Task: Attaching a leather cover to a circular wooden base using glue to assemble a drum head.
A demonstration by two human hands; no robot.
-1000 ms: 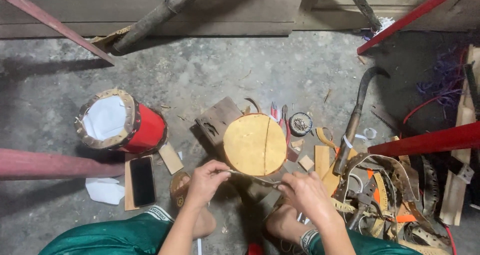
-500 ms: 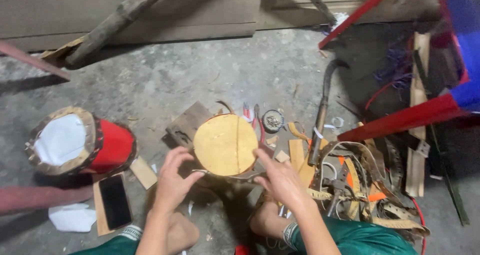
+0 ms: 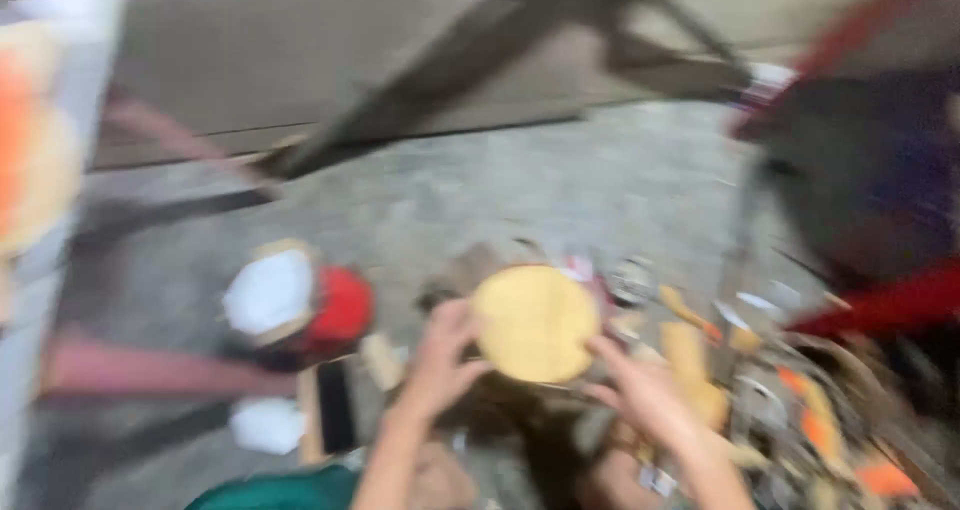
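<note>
Blur covers the whole picture, so we can only make out big shapes. At the far left edge we see something pale and orange [image 3: 35, 150], too smeared to name. Lower down, left of the middle, a red drum [image 3: 300, 305] lies on its side on the grey floor [image 3: 560, 190], with its white face turned to the left. Just below it sit a white lump [image 3: 265, 422] and a dark flat phone [image 3: 335, 407] on a piece of wood.

In the lower middle we see our left hand [image 3: 440, 365]. Its fingers curl on the left edge of a round yellow wooden disc [image 3: 537, 322]. The disc sits in the middle of the picture, a bit below the centre, between both hands. Our right hand [image 3: 645, 400] touches its lower right edge with the fingers spread. Both hands seem to hold the disc.

To the right lies a messy pile of scraps [image 3: 790, 410], yellow and orange. A red bar [image 3: 880, 305] crosses the right side.
</note>
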